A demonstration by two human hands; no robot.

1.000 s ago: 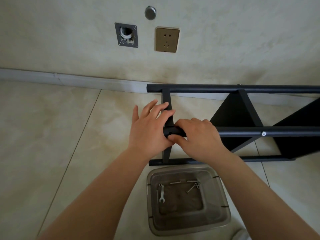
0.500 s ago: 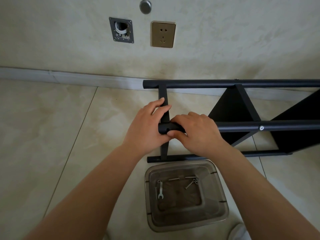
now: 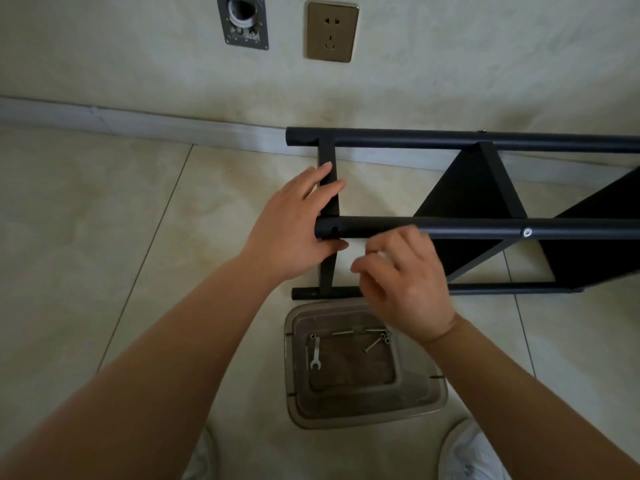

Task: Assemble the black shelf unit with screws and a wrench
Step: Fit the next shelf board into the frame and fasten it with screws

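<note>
Left hand (image 3: 294, 226), fingers straight, braces the crossbar at the end of the shelf frame's (image 3: 467, 226) horizontal tube; empty screw hole (image 3: 334, 231) just left of the right hand (image 3: 403, 278), loosely curled, apparently empty; screws (image 3: 375, 342) below in the tub (image 3: 408, 407).

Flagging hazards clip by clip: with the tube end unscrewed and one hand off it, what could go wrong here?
1. The middle tube shows an empty screw hole; only the left hand steadies it, so the joint may slip out of line.
2. The right hand is blurred; anything it pinches might drop.
</note>
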